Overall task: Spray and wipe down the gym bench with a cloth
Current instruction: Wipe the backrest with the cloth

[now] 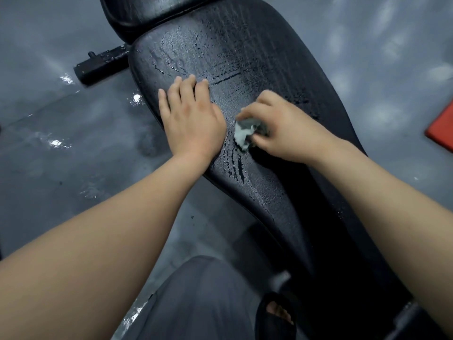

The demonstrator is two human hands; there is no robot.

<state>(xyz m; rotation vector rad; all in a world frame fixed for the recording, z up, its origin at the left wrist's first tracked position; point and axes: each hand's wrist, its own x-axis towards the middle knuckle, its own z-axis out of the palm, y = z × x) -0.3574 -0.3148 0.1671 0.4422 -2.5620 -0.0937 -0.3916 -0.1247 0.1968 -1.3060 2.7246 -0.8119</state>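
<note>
Pale cloth (245,134), bunched at frame centre on the wet black bench pad (257,52): likely soft, light, sodden, best held wadded under curled fingers. Gripped so by right hand (288,127). Just beside, left hand (192,117), fingers straight, pressing flat on the slippery-looking pad.

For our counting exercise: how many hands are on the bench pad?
2. The left hand lies flat on the bench pad; the right hand grips the cloth beside it.

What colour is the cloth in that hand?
The cloth is pale grey-blue, bunched under the right hand on the wet black bench. The head view shows it.
</note>
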